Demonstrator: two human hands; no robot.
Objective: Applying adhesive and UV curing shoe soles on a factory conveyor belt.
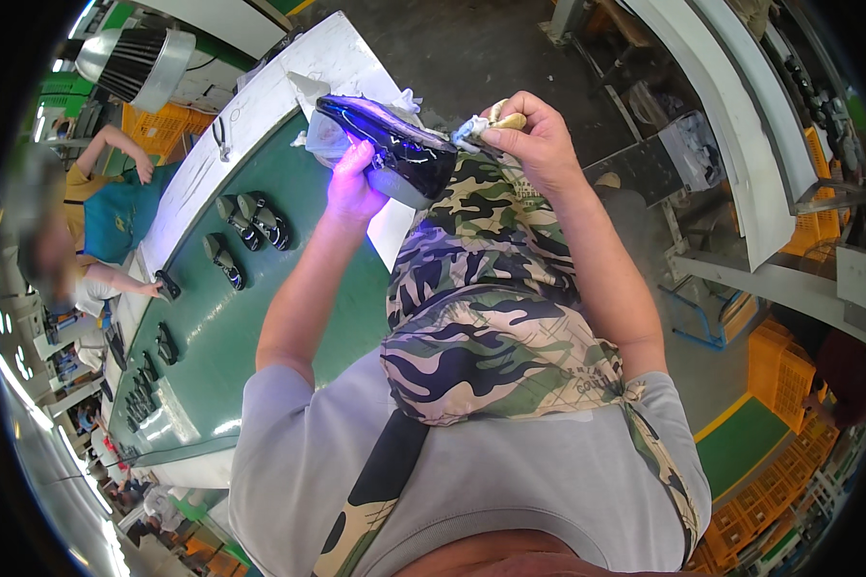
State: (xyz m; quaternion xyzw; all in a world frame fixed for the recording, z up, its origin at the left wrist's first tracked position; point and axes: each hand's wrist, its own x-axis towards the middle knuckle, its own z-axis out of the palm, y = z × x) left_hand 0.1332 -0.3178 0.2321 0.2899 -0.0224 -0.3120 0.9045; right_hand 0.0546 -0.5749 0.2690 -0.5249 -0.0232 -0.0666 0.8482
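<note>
Holding a glossy black shoe (394, 144) up in the upper middle of the frame, the left hand (348, 188) grips it from below, fingers wrapped around the sole side so the shiny upper faces the camera under a violet glow. The right hand (534, 144) sits just to the right of the shoe's heel end, closed tightly around a small tan-handled brush (486, 125) whose pale tip touches or nearly touches the shoe's edge. Both forearms rise from the lower part of the frame over a camouflage apron (491, 308) and angle inward, the left one steeper, the right bent at the wrist so the tool points left. The likeliest slip, as I judge it, is the shoe twisting in the left hand's grasp, since it is held only at one side and its surface looks slick; pressing with the brush could turn it. A smear onto the glossy upper is another risk if the brush tip strays from the edge. Left of the arms, a green counter (221, 327) carries several more dark shoes (250, 223), and another person (96, 231) works at its far side in the upper left.
</note>
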